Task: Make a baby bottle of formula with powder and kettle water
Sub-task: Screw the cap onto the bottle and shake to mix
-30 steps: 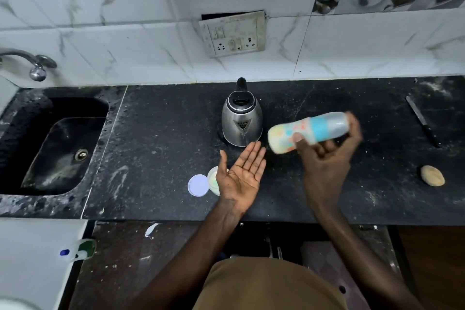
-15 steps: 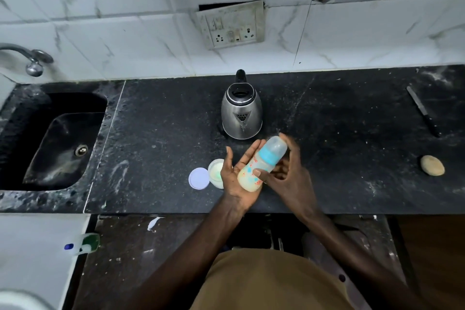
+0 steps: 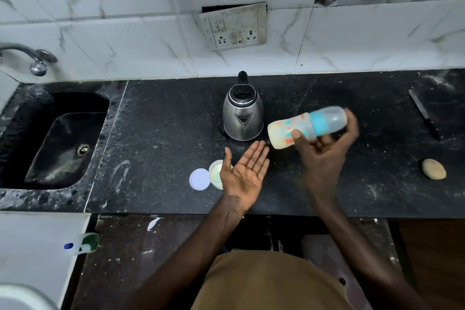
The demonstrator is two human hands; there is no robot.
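Note:
My right hand (image 3: pixel 324 151) grips a capped baby bottle (image 3: pixel 305 126) with a blue collar, lying almost sideways in the air, its milky base toward the kettle and its clear cap pointing right. The pale liquid sits in the base end. My left hand (image 3: pixel 245 173) is held flat, palm up, fingers straight, just left of and below the bottle, not touching it. A steel kettle (image 3: pixel 242 116) stands on the black counter behind my hands. An open powder tub (image 3: pixel 217 174) sits partly behind my left palm, with its round lid (image 3: pixel 200 179) beside it.
A dark sink (image 3: pixel 63 143) with a tap (image 3: pixel 35 58) is at the left. A knife (image 3: pixel 425 114) lies at the back right, and a tan, stone-like lump (image 3: pixel 433 169) nearer the front right. A wall socket (image 3: pixel 235 26) is above the kettle.
Half a second ago the bottle's base rested against my left palm. My right hand has swung it up and to the right, away from the palm, as it was one second ago.

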